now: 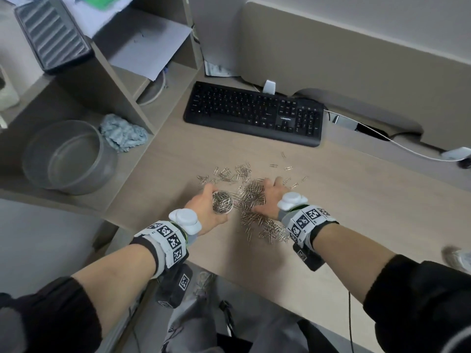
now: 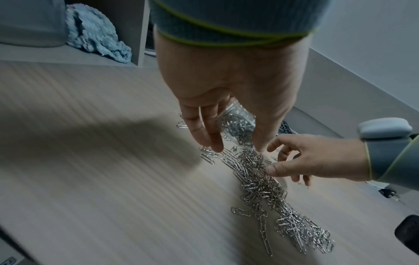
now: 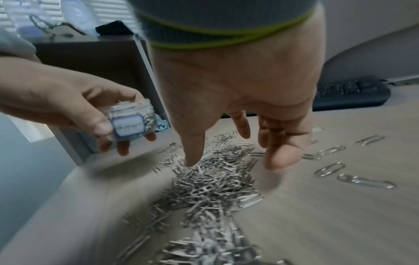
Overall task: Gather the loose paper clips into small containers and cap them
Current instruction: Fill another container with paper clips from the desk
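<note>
My left hand (image 1: 209, 206) grips a small clear round container (image 1: 222, 202) packed with silver paper clips, open top up, held just above the desk. A white label shows on the container's side (image 3: 128, 127) in the right wrist view. To its right a dense pile of loose paper clips (image 1: 254, 210) lies on the desk. My right hand (image 1: 268, 195) hangs over the pile with fingers spread and relaxed, the thumb tip (image 3: 192, 161) touching the clips (image 3: 211, 181). No cap is in view.
A black keyboard (image 1: 254, 113) lies behind the clips. Scattered single clips (image 1: 288, 168) reach toward it. On the left, a shelf unit holds a grey round tub (image 1: 68, 156) and a crumpled blue cloth (image 1: 122, 133). A white cable (image 1: 382, 138) runs at the right.
</note>
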